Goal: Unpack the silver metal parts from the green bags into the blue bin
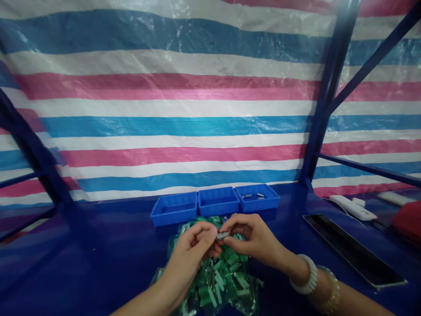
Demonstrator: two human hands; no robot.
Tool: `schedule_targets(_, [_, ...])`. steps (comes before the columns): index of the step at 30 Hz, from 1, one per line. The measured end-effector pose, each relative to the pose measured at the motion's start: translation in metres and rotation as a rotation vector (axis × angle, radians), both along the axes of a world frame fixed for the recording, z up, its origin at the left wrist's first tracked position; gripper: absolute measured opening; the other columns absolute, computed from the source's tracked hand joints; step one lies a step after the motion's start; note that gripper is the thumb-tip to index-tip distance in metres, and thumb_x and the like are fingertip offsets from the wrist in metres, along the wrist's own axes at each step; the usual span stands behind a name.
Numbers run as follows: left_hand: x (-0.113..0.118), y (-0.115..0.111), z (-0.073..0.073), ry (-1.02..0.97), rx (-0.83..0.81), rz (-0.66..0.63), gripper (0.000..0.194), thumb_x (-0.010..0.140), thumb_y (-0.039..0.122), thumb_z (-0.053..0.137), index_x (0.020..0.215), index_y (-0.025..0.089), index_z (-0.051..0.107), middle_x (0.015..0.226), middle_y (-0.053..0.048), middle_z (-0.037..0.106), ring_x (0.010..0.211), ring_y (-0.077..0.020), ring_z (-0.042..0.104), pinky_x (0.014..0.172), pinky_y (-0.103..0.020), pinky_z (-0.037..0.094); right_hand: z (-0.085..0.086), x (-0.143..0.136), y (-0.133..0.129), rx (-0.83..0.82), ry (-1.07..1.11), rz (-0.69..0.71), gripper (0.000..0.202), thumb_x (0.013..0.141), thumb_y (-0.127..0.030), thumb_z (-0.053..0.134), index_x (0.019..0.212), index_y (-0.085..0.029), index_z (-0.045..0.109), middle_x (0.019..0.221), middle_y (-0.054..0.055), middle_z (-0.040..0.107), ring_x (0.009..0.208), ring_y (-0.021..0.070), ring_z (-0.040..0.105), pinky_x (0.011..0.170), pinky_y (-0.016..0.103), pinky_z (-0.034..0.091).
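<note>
Left hand [192, 250]: I am seeing its fingers pinching the left end of a small grey piece [222, 235].
Right hand [251, 235]: its fingers are gripping the right end of that piece; a white bracelet [307, 275] and a yellowish bracelet [333, 292] are circling its wrist.
Piece: being held between both hands, above the green pile [204, 296].
Green pile: wrappings and pale strips, lying on the near middle of the blue bench [115, 263].
Trays, blue, three: standing in a row beyond the pile; I am counting a left tray [174, 217], a middle tray [219, 209] and a right tray [261, 205], this last holding a few bits [260, 195].
Dark panel [355, 250]: lying flat, right.
White device [353, 207]: lying far right, beyond the panel.
Striped sheet [184, 127]: hanging behind the bench.
</note>
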State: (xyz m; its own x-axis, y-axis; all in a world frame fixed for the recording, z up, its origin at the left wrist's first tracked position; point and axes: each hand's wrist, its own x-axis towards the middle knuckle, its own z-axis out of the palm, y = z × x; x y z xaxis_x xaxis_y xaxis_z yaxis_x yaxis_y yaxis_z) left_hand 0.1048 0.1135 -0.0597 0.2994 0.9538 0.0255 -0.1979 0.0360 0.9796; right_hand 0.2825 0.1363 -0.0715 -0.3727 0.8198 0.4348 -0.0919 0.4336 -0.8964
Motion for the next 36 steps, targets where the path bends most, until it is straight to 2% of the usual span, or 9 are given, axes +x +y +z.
schedule_targets(7, [-0.003, 0.002, 0.0, -0.108, -0.12, -0.036, 0.02, 0.073, 0.026, 0.079, 0.082, 0.016, 0.066, 0.07, 0.002, 0.061, 0.066, -0.0074, 0.058, 0.068, -0.018, 0.046, 0.001, 0.0, 0.002, -0.199, 0.151, 0.001, 0.022, 0.068, -0.026, 0.079, 0.088, -0.017, 0.073, 0.071, 0.001, 0.069, 0.066, 0.0122, 0.063, 0.064, 0.023, 0.051])
schedule_targets(11, [-0.005, 0.004, -0.002, -0.143, -0.049, -0.056, 0.022, 0.071, 0.022, 0.08, 0.086, 0.018, 0.065, 0.077, 0.002, 0.063, 0.069, -0.0073, 0.058, 0.068, -0.018, 0.045, 0.004, 0.002, 0.004, -0.361, 0.24, 0.003, 0.03, 0.075, -0.044, 0.07, 0.075, -0.014, 0.072, 0.06, 0.003, 0.066, 0.056, 0.0127, 0.062, 0.055, 0.022, 0.049])
schedule_targets(15, [-0.004, 0.006, -0.004, -0.137, 0.064, -0.044, 0.025, 0.067, 0.016, 0.081, 0.084, 0.019, 0.063, 0.086, 0.001, 0.063, 0.08, -0.0101, 0.06, 0.071, -0.018, 0.045, 0.004, 0.001, 0.001, -0.476, 0.201, 0.089, 0.045, 0.078, -0.053, 0.064, 0.063, -0.011, 0.068, 0.049, 0.003, 0.06, 0.045, 0.0125, 0.058, 0.043, 0.02, 0.043])
schedule_targets(19, [-0.005, 0.006, -0.002, 0.032, 0.314, 0.04, 0.024, 0.07, 0.011, 0.074, 0.088, 0.02, 0.061, 0.081, 0.001, 0.06, 0.08, -0.0132, 0.061, 0.067, -0.021, 0.048, 0.002, -0.001, -0.004, -0.503, 0.146, 0.213, 0.053, 0.084, -0.058, 0.056, 0.065, -0.009, 0.067, 0.049, 0.004, 0.06, 0.044, 0.0128, 0.059, 0.04, 0.019, 0.043])
schedule_targets(24, [-0.008, 0.006, 0.004, 0.387, 0.858, 0.132, 0.024, 0.078, 0.003, 0.059, 0.091, 0.022, 0.062, 0.08, 0.0, 0.062, 0.075, -0.014, 0.061, 0.071, -0.026, 0.049, 0.0, -0.005, -0.008, -0.468, 0.102, 0.229, 0.038, 0.079, -0.047, 0.07, 0.071, -0.01, 0.067, 0.057, 0.004, 0.065, 0.052, 0.0139, 0.064, 0.045, 0.019, 0.048])
schedule_targets(27, [-0.009, 0.009, 0.003, 0.465, 1.021, 0.145, 0.027, 0.078, 0.0, 0.055, 0.092, 0.022, 0.061, 0.081, 0.0, 0.063, 0.078, -0.0148, 0.062, 0.072, -0.027, 0.049, -0.002, -0.006, -0.006, -0.492, 0.112, 0.233, 0.033, 0.075, -0.043, 0.074, 0.073, -0.011, 0.066, 0.059, 0.003, 0.065, 0.054, 0.0132, 0.063, 0.047, 0.019, 0.049])
schedule_targets(29, [-0.008, 0.01, 0.0, 0.425, 0.993, 0.134, 0.03, 0.078, -0.001, 0.052, 0.095, 0.022, 0.06, 0.089, -0.002, 0.063, 0.083, -0.0162, 0.062, 0.074, -0.029, 0.051, -0.005, -0.005, -0.002, -0.443, 0.092, 0.223, 0.031, 0.068, -0.039, 0.08, 0.075, -0.012, 0.067, 0.06, 0.002, 0.065, 0.054, 0.0121, 0.061, 0.048, 0.02, 0.05])
schedule_targets(32, [-0.006, 0.011, -0.004, 0.335, 0.837, 0.098, 0.029, 0.079, 0.002, 0.052, 0.098, 0.022, 0.059, 0.095, -0.004, 0.062, 0.087, -0.0178, 0.063, 0.078, -0.031, 0.055, -0.007, -0.001, 0.006, -0.285, 0.035, 0.136, 0.031, 0.06, -0.035, 0.085, 0.077, -0.014, 0.07, 0.063, 0.0, 0.064, 0.056, 0.0117, 0.058, 0.049, 0.022, 0.051])
schedule_targets(36, [-0.006, 0.007, 0.002, 0.344, 0.643, -0.005, 0.028, 0.082, 0.011, 0.058, 0.107, 0.022, 0.06, 0.1, -0.007, 0.062, 0.096, -0.0214, 0.062, 0.084, -0.034, 0.054, 0.0, 0.011, 0.019, -0.122, -0.029, -0.02, 0.027, 0.064, -0.036, 0.082, 0.079, -0.016, 0.071, 0.069, 0.001, 0.065, 0.062, 0.0137, 0.059, 0.054, 0.024, 0.051])
